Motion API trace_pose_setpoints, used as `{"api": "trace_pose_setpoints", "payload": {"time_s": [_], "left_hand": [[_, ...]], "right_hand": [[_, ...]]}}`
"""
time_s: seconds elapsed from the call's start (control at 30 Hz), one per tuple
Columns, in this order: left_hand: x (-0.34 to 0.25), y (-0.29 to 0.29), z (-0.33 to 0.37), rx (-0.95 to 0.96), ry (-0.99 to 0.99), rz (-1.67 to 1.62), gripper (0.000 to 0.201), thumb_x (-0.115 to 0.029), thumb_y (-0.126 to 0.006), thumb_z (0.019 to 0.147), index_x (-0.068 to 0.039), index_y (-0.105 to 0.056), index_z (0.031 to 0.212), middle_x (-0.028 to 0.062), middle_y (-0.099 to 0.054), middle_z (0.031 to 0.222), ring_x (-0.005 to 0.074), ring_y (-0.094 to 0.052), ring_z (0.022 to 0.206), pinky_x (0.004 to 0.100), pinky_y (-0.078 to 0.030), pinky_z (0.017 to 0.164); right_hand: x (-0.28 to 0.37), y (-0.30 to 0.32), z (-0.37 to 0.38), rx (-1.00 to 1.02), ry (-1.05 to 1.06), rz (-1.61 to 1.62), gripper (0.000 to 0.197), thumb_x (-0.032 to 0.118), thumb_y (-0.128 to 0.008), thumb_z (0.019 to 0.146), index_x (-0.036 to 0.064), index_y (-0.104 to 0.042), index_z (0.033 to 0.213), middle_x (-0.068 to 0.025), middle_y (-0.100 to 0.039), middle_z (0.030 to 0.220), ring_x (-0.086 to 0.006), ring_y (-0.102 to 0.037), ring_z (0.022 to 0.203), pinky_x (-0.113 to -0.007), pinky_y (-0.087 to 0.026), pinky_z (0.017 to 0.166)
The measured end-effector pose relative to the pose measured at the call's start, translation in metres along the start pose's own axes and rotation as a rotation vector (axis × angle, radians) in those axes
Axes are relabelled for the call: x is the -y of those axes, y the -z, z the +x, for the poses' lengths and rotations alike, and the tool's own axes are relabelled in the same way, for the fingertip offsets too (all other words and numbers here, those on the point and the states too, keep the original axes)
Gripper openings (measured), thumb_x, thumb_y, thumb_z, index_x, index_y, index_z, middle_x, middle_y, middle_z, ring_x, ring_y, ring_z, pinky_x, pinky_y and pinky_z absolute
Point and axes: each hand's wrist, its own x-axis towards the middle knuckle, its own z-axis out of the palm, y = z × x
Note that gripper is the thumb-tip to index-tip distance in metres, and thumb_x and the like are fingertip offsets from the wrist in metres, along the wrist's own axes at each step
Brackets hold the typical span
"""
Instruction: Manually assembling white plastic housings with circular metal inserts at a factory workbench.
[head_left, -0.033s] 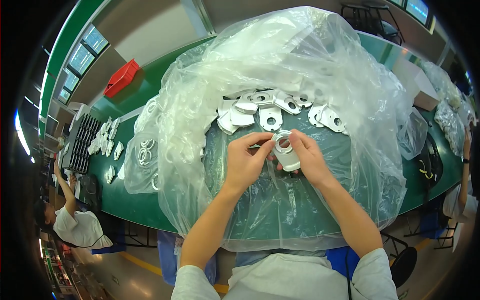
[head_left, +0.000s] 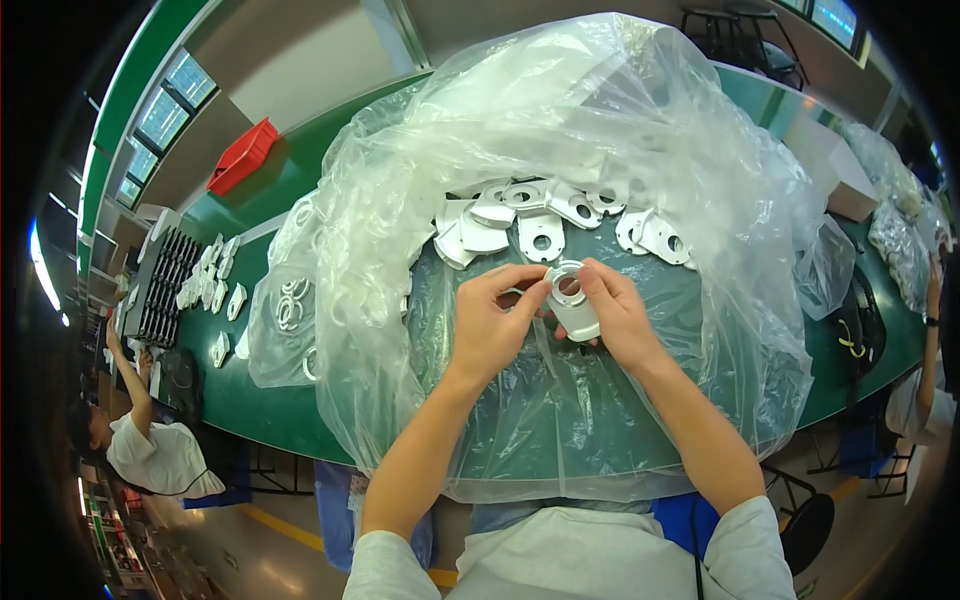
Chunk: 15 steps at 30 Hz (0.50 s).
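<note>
Basically nothing visibly changing since last frame, so handling staying mid-step. Left hand (head_left: 500, 318) pinching, right hand (head_left: 622, 315) clasping holed plate (head_left: 577, 320); plate hovering above near part of plastic sheet (head_left: 590, 95), loose plates (head_left: 482, 236) lying along sheet's bunched far side.

Honestly, can't read a single word or number anywhere from where I'm standing: nothing legible on the silvery piece (head_left: 578, 322) being handled, the loose white parts (head_left: 541, 240) behind it, or the big clear plastic bag (head_left: 560, 120) around them. Same deal with the red bin (head_left: 243, 158) and the pale carton (head_left: 850, 190) off to the right, no lettering I can make out. There's a lighter patch on the blue bag (head_left: 338, 510) below the table edge, but it's too small and blurry to call.
</note>
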Motion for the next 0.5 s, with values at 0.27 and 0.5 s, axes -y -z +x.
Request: {"api": "trace_pose_setpoints", "payload": {"time_s": [0.27, 0.5], "left_hand": [[-0.005, 0.006, 0.005, 0.073, -0.244, 0.081, 0.016, 0.001, -0.062, 0.08, 0.001, -0.068, 0.095, 0.0074, -0.062, 0.081, 0.0151, -0.061, 0.07, 0.0249, -0.05, 0.065], [-0.006, 0.009, -0.002, 0.056, -0.251, 0.224, 0.008, -0.003, -0.064, 0.079, 0.003, -0.066, 0.084, 0.0067, -0.06, 0.07, 0.0153, -0.057, 0.061, 0.0262, -0.046, 0.058]], "right_hand": [[-0.004, -0.003, 0.002, 0.048, 0.11, -0.132, 0.027, 0.025, -0.045, 0.097, 0.0018, -0.057, 0.089, -0.0042, -0.059, 0.077, -0.0097, -0.059, 0.063, -0.024, -0.047, 0.054], [0.007, -0.01, -0.009, 0.059, -0.09, -0.106, 0.034, 0.028, -0.044, 0.097, 0.0003, -0.054, 0.08, -0.0082, -0.059, 0.068, -0.0141, -0.059, 0.049, -0.024, -0.045, 0.044]]}}
